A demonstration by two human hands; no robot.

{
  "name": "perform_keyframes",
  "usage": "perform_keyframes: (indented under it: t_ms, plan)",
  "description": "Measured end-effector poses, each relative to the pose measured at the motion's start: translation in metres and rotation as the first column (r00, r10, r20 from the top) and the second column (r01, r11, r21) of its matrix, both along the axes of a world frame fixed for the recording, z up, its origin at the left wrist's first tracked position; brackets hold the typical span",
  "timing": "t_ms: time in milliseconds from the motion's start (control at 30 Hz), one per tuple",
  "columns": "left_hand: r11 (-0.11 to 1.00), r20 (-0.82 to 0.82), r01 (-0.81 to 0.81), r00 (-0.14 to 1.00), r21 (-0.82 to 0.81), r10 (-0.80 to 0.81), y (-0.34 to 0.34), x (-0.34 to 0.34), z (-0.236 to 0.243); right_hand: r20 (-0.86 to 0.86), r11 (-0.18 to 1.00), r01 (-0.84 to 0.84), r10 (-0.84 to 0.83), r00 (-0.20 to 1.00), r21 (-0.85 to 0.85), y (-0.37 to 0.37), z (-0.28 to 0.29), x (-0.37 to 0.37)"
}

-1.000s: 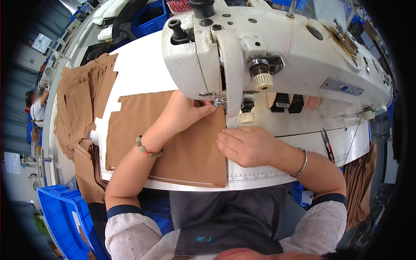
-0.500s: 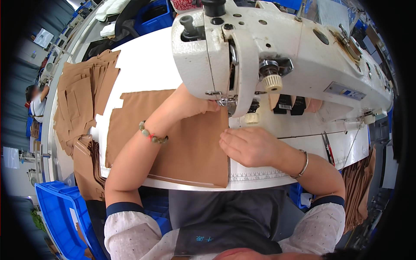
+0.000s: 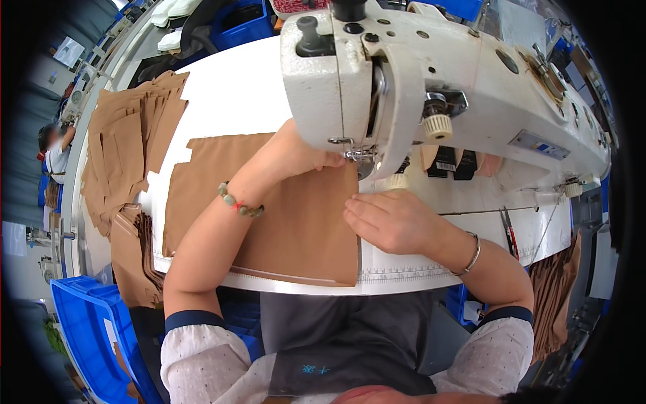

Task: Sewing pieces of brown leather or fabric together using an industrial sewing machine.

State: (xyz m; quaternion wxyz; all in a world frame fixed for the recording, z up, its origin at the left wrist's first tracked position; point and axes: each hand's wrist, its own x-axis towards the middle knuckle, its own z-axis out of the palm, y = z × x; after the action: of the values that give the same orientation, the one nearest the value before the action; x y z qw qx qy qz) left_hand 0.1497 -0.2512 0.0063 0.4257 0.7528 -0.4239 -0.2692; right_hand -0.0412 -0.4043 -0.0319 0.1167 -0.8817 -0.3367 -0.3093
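Observation:
A brown fabric panel (image 3: 289, 222) lies flat on the white sewing table, its right edge under the presser foot (image 3: 358, 155) of a white sewing machine (image 3: 377, 81). My left hand (image 3: 299, 153), with a beaded bracelet above it, rests on the panel just left of the foot. Its thumb side shows by the foot, while the machine head hides the other fingers. Nearer to me, my right hand (image 3: 383, 219) is closed, fingertips pressed together at the panel's right edge. A metal bangle circles that wrist.
Brown cut pieces (image 3: 128, 141) are piled at the left, with a folded stack (image 3: 134, 252) nearer me. Red-and-black snips (image 3: 509, 232) lie at the right. A blue bin (image 3: 101, 330) stands lower left; more brown fabric (image 3: 557, 296) hangs at the right edge. A co-worker (image 3: 57, 151) sits far left.
The machine appears shifted slightly right in the picture as the view moves. Both hands stay by the panel's right edge, and the panel's near edge sits slightly farther up.

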Motion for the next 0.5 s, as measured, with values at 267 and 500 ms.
perform_keyframes:
  t_ms: [267, 500]
  plan:
    - [1.000, 0.159, -0.014, 0.987, -0.009, 0.015, 0.001, -0.001, -0.001, 0.039, 1.000, 0.017, -0.017, 0.999, 0.016, 0.003, 0.000, 0.000]
    - [0.995, 0.334, -0.018, 0.942, 0.101, -0.017, 0.072, -0.069, 0.018, -0.136, 0.998, -0.030, 0.023, 0.990, -0.052, 0.021, 0.002, -0.030]
